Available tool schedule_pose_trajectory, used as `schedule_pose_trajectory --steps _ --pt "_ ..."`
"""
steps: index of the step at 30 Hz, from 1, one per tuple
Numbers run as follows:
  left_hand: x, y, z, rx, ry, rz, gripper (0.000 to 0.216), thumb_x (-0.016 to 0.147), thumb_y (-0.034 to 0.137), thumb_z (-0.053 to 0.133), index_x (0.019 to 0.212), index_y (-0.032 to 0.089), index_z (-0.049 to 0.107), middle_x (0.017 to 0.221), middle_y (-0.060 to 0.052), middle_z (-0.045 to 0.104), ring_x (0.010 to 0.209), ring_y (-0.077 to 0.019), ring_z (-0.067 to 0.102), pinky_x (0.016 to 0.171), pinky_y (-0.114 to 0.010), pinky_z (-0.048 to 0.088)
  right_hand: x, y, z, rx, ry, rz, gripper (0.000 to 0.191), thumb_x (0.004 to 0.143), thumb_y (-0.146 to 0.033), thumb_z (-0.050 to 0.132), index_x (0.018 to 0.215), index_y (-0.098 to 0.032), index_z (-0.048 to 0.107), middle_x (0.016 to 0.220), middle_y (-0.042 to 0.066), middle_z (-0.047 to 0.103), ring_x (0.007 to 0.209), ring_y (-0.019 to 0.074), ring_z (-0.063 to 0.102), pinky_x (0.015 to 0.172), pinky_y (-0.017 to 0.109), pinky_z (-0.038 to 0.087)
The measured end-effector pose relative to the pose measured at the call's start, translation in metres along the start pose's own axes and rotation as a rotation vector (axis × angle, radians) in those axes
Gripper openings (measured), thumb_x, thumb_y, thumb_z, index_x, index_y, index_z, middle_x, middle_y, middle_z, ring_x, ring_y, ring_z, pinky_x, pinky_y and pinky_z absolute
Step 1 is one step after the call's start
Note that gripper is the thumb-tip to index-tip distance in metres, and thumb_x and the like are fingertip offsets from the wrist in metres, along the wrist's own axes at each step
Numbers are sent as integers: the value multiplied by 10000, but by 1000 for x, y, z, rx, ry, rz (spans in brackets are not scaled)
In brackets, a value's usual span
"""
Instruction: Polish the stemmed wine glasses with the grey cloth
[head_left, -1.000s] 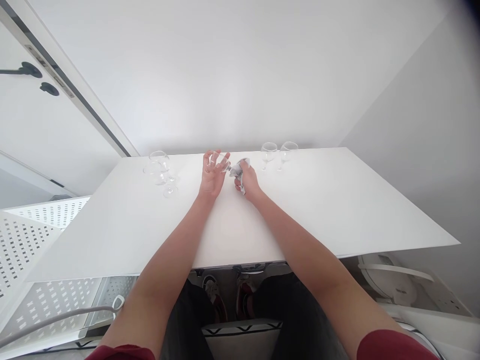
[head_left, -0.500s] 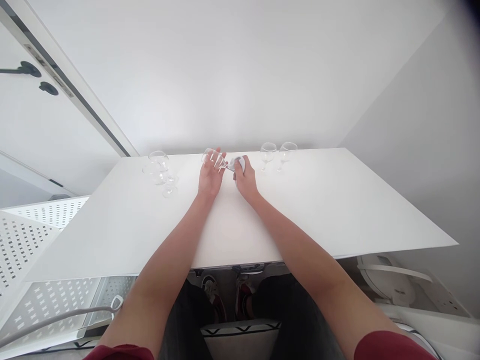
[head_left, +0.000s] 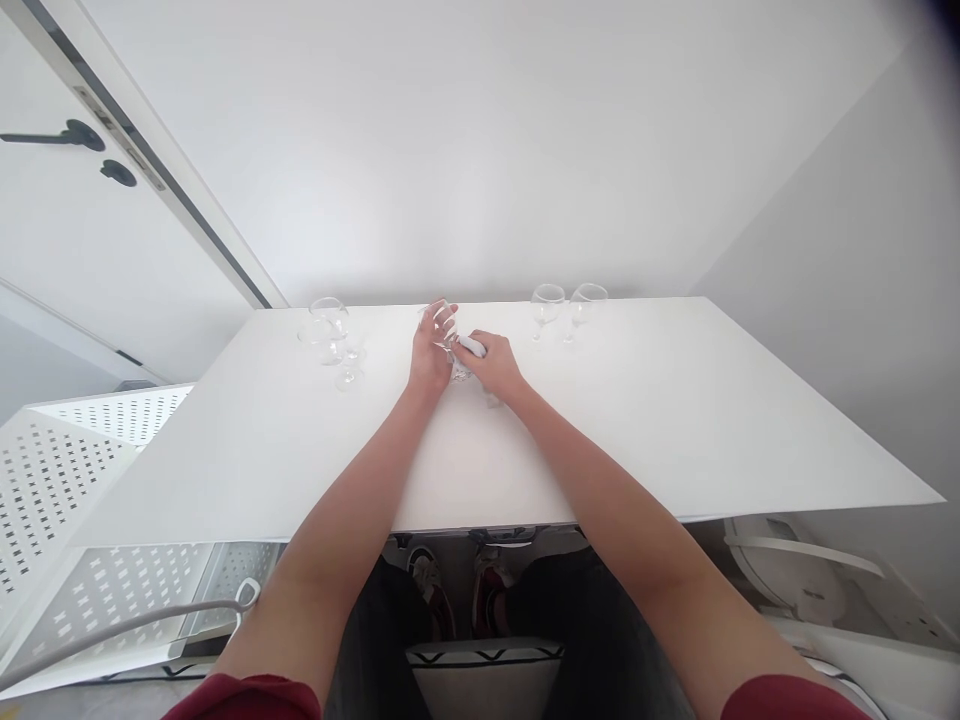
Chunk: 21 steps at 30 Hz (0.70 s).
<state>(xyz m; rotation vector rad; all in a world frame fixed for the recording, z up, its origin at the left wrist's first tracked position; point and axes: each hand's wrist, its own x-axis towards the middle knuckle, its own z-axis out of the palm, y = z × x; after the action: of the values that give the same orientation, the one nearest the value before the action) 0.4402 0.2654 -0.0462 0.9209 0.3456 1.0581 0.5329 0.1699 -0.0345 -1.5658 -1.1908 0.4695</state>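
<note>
My left hand is wrapped round the bowl of a clear stemmed glass near the far edge of the white table. The glass is tilted toward my right hand, which is closed on a small light grey cloth pressed against the glass. The two hands meet at the glass, and most of the cloth is hidden by my fingers.
Two or three clear glasses stand at the far left of the table, and two more glasses stand at the far right by the wall. A white perforated rack is on the left, a white appliance low on the right.
The glass has turned in my left hand and come closer to the table. My right hand with the cloth has moved in against it. The view has shifted slightly.
</note>
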Motion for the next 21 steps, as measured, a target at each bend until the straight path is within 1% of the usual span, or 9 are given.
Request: schedule_pose_trajectory --steps 2,4,5,6,9,13,16,19,21 --pt "0 0 0 20 11 44 479 858 616 720 1213 298 678 1356 -70 638 1259 -248 612 1030 -390 513 -4 -7 -2 -187 6 -98 269 880 -395 610 695 -212 539 770 5 595 723 151 515 661 260 405" --pt "-1 0 -1 33 9 69 503 833 568 773 1261 330 658 1369 -52 623 1241 -237 621 1027 -379 510 -7 -12 -4 -316 -87 -152 109 863 -317 590 821 -221 620 851 7 641 767 160 552 695 266 401" --pt "-2 0 -1 41 6 78 516 826 544 790 1281 345 649 1377 -44 616 1225 -230 628 1027 -373 510 -8 -14 -4 -371 -153 -165 94 850 -291 587 892 -231 646 888 7 655 774 163 563 692 266 393" --pt "-3 0 -1 51 0 85 528 821 519 804 1297 358 643 1386 -38 608 1211 -222 635 1030 -367 508 -9 -15 -4 -425 -217 -172 135 837 -272 585 946 -242 659 919 9 664 774 164 570 680 266 382" --pt "-6 1 -1 80 -19 90 571 787 457 851 1313 370 646 1420 -39 585 1221 -213 628 1068 -361 484 -10 -17 -4 -550 -336 -173 174 830 -249 578 986 -260 654 925 7 679 740 167 567 635 268 340" --pt "-8 2 1 143 -61 80 613 735 450 892 1298 343 673 1428 -66 593 1328 -266 565 1113 -399 451 -11 -20 -3 -606 -336 -175 141 864 -230 570 979 -257 646 903 13 712 727 177 580 624 281 325" --pt "-10 2 3 215 -92 115 587 732 471 887 1269 335 692 1400 -76 624 1399 -314 502 1126 -446 431 -11 -20 -2 -673 -336 -122 135 865 -212 594 980 -238 662 874 45 716 721 196 596 622 296 335" --pt "-12 1 6 280 -87 135 579 724 456 895 1256 328 705 1358 -84 658 1429 -334 467 1134 -458 406 -11 -19 0 -747 -347 -77 103 880 -213 599 943 -213 680 841 80 710 714 216 609 626 312 352" --pt "-14 2 8 306 -93 120 590 724 449 897 1267 330 700 1360 -87 661 1435 -340 460 1134 -460 400 -11 -20 0 -772 -349 -93 109 890 -208 590 935 -198 689 851 104 714 770 245 627 640 325 369"
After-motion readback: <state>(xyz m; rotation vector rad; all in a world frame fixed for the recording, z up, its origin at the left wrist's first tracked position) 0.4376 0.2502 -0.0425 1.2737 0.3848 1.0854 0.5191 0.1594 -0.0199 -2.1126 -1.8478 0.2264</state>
